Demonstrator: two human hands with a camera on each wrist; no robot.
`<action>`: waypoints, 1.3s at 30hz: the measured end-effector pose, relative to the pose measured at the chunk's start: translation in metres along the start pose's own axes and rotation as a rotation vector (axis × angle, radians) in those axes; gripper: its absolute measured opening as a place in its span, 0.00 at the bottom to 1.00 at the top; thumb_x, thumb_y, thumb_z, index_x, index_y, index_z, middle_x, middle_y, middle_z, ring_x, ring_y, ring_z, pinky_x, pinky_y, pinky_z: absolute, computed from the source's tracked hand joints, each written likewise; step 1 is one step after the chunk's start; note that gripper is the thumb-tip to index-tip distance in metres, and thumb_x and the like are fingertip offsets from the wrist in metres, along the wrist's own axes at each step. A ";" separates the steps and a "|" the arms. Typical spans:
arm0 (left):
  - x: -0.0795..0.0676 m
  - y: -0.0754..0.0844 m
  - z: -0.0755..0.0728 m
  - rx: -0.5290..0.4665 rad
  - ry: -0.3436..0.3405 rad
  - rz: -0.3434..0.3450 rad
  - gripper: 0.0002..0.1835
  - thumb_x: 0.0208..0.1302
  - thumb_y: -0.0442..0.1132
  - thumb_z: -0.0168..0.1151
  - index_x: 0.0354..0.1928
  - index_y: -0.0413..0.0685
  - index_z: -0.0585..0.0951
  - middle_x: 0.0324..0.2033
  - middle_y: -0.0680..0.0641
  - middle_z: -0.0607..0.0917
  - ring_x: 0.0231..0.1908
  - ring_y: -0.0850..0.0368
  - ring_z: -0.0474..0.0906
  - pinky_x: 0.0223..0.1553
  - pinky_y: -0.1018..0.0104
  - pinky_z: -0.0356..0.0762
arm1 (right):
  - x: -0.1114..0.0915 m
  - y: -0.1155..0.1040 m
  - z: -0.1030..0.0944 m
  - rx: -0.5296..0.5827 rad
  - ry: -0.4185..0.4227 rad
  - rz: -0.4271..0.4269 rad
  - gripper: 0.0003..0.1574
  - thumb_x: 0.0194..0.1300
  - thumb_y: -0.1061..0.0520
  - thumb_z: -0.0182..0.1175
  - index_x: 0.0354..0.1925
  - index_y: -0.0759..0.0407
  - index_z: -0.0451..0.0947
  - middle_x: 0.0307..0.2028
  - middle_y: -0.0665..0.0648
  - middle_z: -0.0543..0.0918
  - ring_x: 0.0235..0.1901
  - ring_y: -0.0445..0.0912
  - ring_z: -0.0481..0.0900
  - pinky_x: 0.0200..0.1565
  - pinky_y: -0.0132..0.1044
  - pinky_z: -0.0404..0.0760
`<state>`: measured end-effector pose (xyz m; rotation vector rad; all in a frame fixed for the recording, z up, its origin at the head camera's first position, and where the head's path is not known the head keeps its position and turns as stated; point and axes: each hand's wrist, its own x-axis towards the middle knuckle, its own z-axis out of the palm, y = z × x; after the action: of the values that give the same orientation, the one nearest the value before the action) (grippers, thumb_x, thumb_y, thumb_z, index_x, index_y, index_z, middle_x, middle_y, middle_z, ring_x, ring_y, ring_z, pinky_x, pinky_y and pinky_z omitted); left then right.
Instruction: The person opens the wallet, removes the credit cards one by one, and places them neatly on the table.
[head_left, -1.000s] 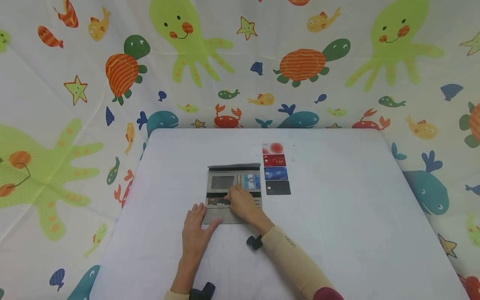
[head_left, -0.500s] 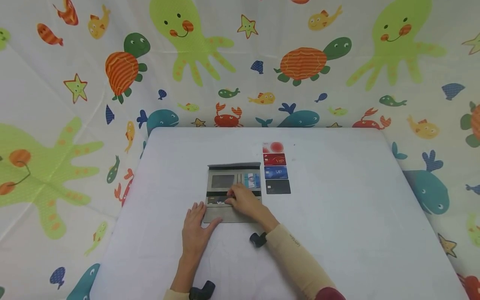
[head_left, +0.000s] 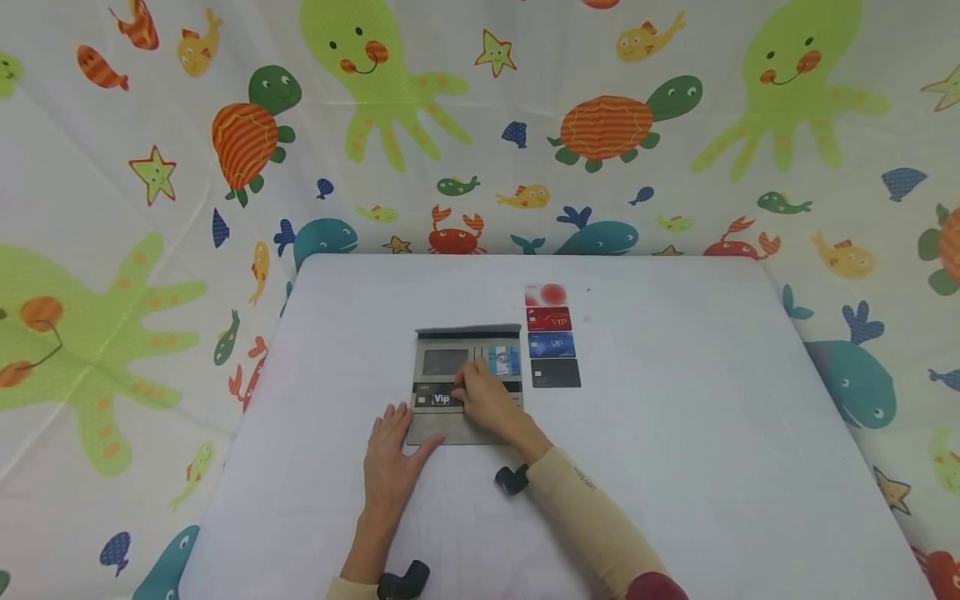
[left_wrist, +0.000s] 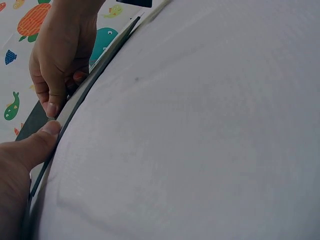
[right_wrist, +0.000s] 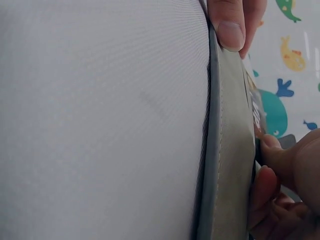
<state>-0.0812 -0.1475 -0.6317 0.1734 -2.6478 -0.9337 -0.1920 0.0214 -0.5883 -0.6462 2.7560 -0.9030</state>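
Wallet (head_left: 461, 429) lies open on the tabletop (head_left: 675, 417), left hand (head_left: 392, 454) relaxed at its left; right hand (head_left: 486, 402) pinches the Vip card (head_left: 435, 397), seemingly partly out. Four cards (head_left: 551, 343) already lie right of the wallet; blue card (head_left: 503, 361) still inside.

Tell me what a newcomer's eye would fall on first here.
Probably the bright curtain behind the white table, with its green octopuses and orange turtles. Next, perhaps the column of four cards right of the open wallet. Then the right hand, pinching a dark "Vip" card at the wallet, with the left hand at its lower left corner.
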 end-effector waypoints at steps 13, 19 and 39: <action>0.001 -0.002 -0.001 0.008 0.008 0.018 0.42 0.50 0.56 0.77 0.63 0.37 0.78 0.64 0.39 0.78 0.71 0.40 0.68 0.76 0.47 0.59 | 0.001 0.000 -0.012 0.091 -0.122 0.006 0.20 0.70 0.54 0.63 0.57 0.60 0.76 0.52 0.59 0.75 0.49 0.48 0.78 0.57 0.44 0.82; 0.001 -0.002 -0.001 0.002 -0.006 0.007 0.43 0.50 0.57 0.77 0.64 0.38 0.77 0.65 0.39 0.78 0.72 0.41 0.67 0.77 0.48 0.57 | 0.002 0.001 -0.007 0.069 -0.077 -0.008 0.19 0.71 0.54 0.61 0.57 0.60 0.75 0.53 0.59 0.76 0.50 0.48 0.78 0.58 0.44 0.82; -0.001 -0.002 -0.001 0.013 0.015 0.012 0.42 0.50 0.56 0.78 0.63 0.38 0.78 0.65 0.40 0.78 0.71 0.42 0.69 0.75 0.46 0.60 | -0.001 0.011 0.003 0.434 0.150 0.125 0.24 0.69 0.56 0.64 0.59 0.64 0.73 0.33 0.56 0.82 0.26 0.40 0.75 0.28 0.29 0.75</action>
<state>-0.0801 -0.1490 -0.6326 0.1665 -2.6390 -0.9074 -0.1936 0.0284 -0.5967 -0.3376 2.5518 -1.5071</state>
